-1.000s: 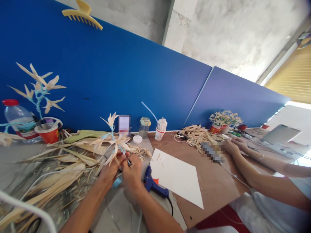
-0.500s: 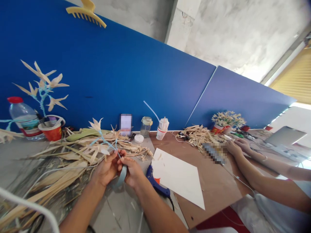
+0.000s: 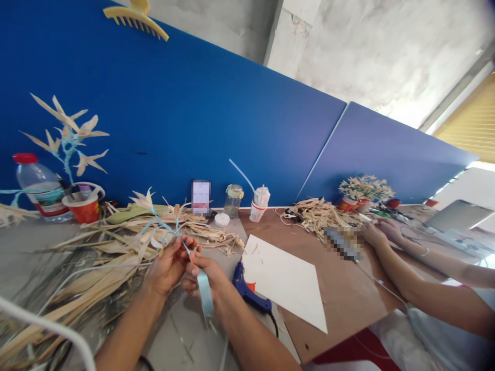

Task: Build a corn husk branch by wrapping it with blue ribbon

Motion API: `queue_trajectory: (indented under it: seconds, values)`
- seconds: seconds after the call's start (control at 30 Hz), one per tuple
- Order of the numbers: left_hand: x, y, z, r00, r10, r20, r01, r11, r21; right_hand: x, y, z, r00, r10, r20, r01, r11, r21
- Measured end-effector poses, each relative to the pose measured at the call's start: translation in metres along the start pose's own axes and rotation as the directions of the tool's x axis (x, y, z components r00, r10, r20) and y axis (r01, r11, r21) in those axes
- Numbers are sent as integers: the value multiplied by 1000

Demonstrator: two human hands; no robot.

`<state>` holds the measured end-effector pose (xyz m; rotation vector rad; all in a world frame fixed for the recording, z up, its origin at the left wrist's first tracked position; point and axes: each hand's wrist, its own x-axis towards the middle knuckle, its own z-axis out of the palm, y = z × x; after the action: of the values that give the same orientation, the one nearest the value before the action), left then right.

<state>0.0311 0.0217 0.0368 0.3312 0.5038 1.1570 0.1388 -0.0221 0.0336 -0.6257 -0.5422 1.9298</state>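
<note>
My left hand (image 3: 169, 263) is closed, its fingers pinching the thin blue-wrapped stem of a corn-husk flower branch (image 3: 162, 225). Pale pointed husk petals top the branch, which leans up and to the left. Just below, my right hand (image 3: 203, 273) is closed on a light blue ribbon or tape (image 3: 205, 294) at the lower end of the stem. The strip hangs down over the right palm side, with a thin end below it. Exactly where strip meets stem is hidden by my fingers.
Dried corn husks (image 3: 112, 257) cover the table's left side. A blue glue gun (image 3: 249, 291) lies beside white paper (image 3: 286, 283). Red cups, a water bottle (image 3: 38, 185), a phone (image 3: 201, 197) and a glass jar (image 3: 233, 201) stand behind. Another person's hands (image 3: 379, 233) are at right.
My right hand has turned and dropped slightly, and the blue strip now hangs flatter and lower. The flower branch has tilted a little further left in my left hand.
</note>
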Motion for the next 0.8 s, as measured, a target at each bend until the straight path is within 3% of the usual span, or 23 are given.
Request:
queue_trajectory:
  seconds: [0.43,0.53,0.63,0.7,0.8]
  values:
    - [-3,-2,-1,996,-28,89,22,997,70,8,1,-4,998,35,-52,-39,997,-61]
    - [-2,-2,2,997,-11,75,3,995,103,11,3,-8,993,-63,-98,49,989,-139]
    - [-3,-6,6,996,-44,75,30,983,183,16,6,-10,947,-269,-175,234,953,-195]
    - [-4,-12,9,992,-95,83,73,970,232,21,7,-11,891,-390,-232,344,914,-215]
    - [-3,-21,13,997,-80,10,76,968,241,27,7,-15,807,-494,-323,429,867,-253]
